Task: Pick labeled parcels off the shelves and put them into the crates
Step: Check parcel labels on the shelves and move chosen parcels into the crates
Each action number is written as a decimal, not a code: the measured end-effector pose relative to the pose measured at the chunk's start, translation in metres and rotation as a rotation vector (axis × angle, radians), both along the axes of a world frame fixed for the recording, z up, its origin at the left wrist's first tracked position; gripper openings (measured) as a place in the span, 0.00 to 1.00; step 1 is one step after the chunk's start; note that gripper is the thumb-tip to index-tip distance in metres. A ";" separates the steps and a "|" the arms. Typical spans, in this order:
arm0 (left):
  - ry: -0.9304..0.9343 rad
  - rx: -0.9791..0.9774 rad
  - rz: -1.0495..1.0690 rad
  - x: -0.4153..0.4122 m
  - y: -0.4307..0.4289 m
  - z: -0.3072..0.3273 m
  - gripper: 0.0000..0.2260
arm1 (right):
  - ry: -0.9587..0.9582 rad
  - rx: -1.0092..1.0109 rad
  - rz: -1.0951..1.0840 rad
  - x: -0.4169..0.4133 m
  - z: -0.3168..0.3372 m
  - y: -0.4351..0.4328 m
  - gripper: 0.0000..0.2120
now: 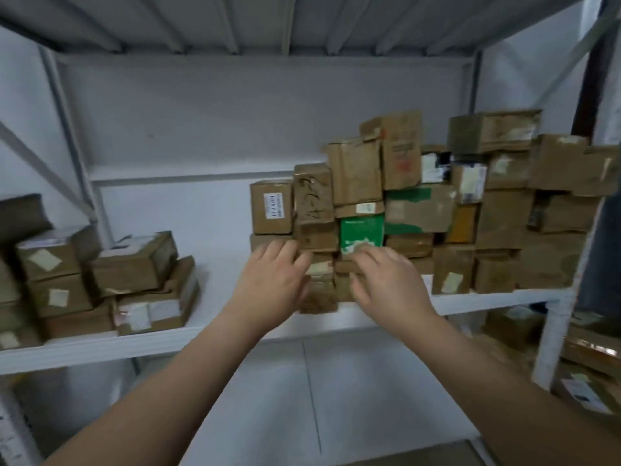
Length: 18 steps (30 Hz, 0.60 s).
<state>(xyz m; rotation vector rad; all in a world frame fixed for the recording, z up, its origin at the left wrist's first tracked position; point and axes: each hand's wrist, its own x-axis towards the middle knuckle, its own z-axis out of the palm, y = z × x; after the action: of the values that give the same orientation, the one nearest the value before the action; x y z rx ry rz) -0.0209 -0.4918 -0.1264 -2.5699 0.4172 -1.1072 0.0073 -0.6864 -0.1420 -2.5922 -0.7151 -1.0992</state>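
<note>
1. Both hands are up at the white shelf point(487, 302), at the lower left of the parcel stack point(420, 210).
2. Left hand point(272, 280): fingers spread and curved over the bottom-row boxes at the stack's left corner. Touching cardboard, but whether it has closed a grip cannot be told; motion blur.
3. Right hand point(383, 284): fingers curled at the foot of the green box point(362, 235), on the small brown parcels beneath it. Looks like the start of a grasp; the fingertips are hidden behind the hand, so hold unconfirmed.
4. Target, as I judge: the small parcel point(319, 269) between the two hands, low in the stack at the shelf's front edge, pale label showing.
5. Key relation: that parcel lies straight ahead of both hands, between them, neither clearly nearer. Long axis appears to run back into the shelf, so it should draw out toward the person.
6. Risk: boxes rest on top; pulling a bottom one may tip the column above.
7. Second pile point(100, 280) sits well apart on the left. No crate in view.
</note>
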 end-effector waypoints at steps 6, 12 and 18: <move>-0.042 -0.009 0.097 0.016 0.127 0.008 0.24 | 0.031 0.024 0.022 0.018 0.015 0.126 0.23; -0.022 -0.007 0.058 0.076 0.164 0.033 0.24 | -0.002 0.001 -0.074 0.056 0.046 0.166 0.23; 0.000 -0.117 -0.044 0.151 0.148 0.056 0.30 | -0.101 -0.109 -0.163 0.105 0.071 0.175 0.23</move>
<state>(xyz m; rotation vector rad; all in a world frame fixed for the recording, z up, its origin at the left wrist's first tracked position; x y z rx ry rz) 0.1302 -0.3440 -0.0705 -2.6742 0.4229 -1.1797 0.1124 -0.5119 -0.0713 -2.7444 -0.6088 -1.2807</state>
